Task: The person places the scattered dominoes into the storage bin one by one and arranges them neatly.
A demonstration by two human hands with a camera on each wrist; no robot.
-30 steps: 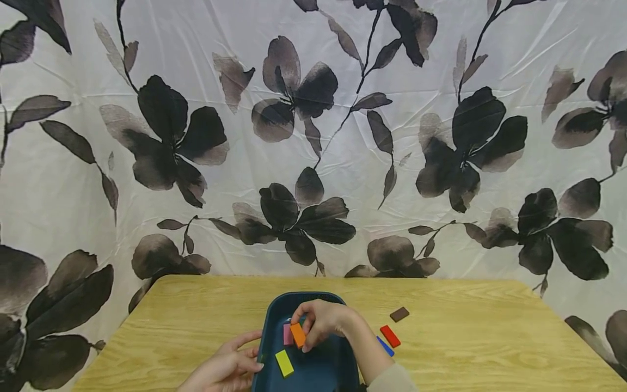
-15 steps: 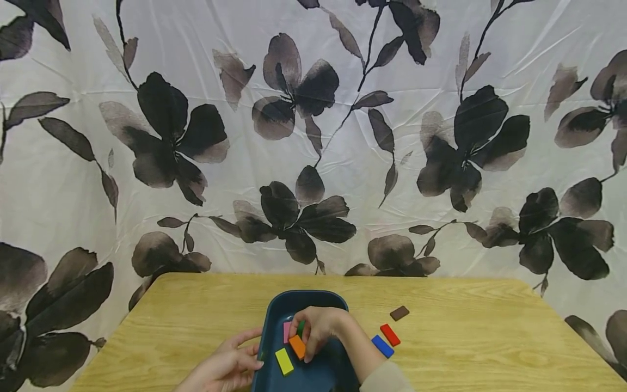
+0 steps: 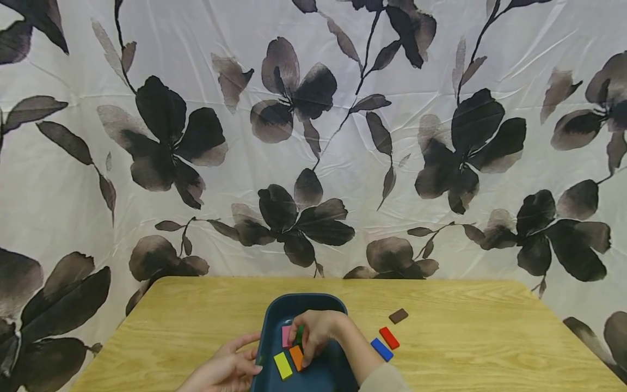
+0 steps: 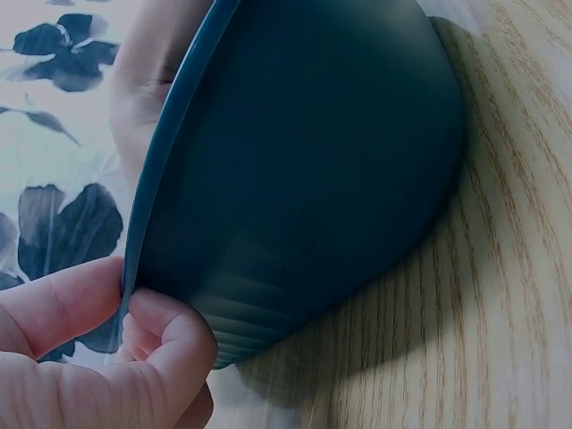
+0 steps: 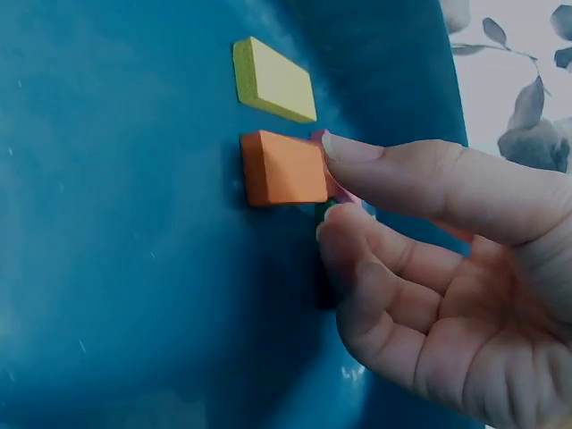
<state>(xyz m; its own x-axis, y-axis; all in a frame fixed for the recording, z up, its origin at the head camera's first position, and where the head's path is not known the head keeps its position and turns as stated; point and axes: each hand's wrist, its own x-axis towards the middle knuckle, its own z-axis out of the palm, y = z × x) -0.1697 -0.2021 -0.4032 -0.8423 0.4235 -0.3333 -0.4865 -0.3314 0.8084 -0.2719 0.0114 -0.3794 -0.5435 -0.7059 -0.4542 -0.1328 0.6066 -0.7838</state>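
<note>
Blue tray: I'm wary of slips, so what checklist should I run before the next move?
1. Blue tray held: ok, left hand pinches its rim.
2. Right hand clear of orange block: not ok, it is right at the block.
3. Orange block firmly gripped: cannot tell.
4. Green block fully visible: not ok, partly hidden by the right hand.
5. Blue block, red block, brown block inside: not ok, on the table.
</note>
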